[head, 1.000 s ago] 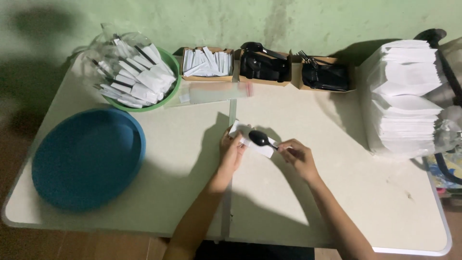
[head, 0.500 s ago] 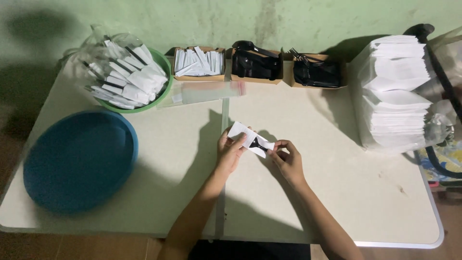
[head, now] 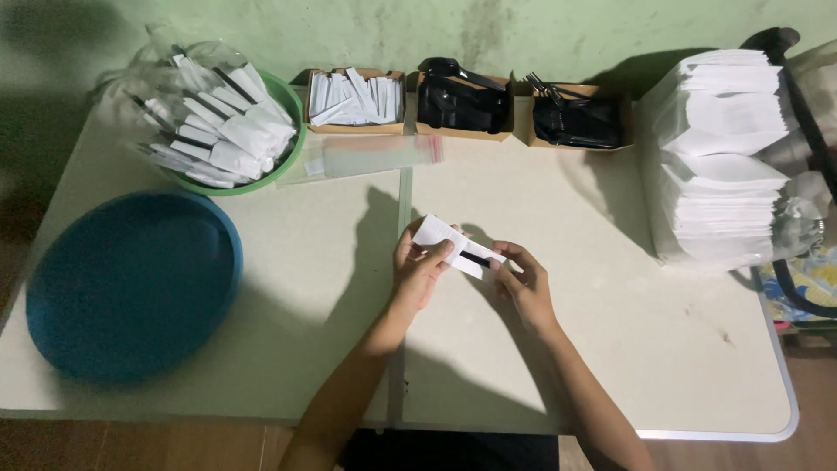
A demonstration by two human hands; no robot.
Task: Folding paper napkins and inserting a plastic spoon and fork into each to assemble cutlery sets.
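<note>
White napkin (head: 438, 237) w/ a black utensil (head: 475, 259) wrapped in it sits mid-table, just above the table's (head: 610, 349) centre seam, lifted a bit off the surface betw. both hands. Only a short black strip of the utensil shows; rest is hidden by the paper, can't tell which kind it is.

Left hand (head: 418, 270) pinches the napkin's left part, thumb on top, fingers curled under. Right hand (head: 521, 283) pinches the right end, fingertips pressed together on the paper edge.

Further out: long clear plastic sleeve (head: 366, 157) lies flat near the back. Behind it, three cardboard boxes in a row vs. the wall: one w/ white packets (head: 357, 98), one w/ black spoons (head: 462, 103), one w/ black forks (head: 575, 118). Back left, green bowl (head: 292, 105) heaped w/ finished wrapped sets. Front left, big blue basin (head: 131, 288). Right edge, tall stack of white napkins (head: 724, 157).
</note>
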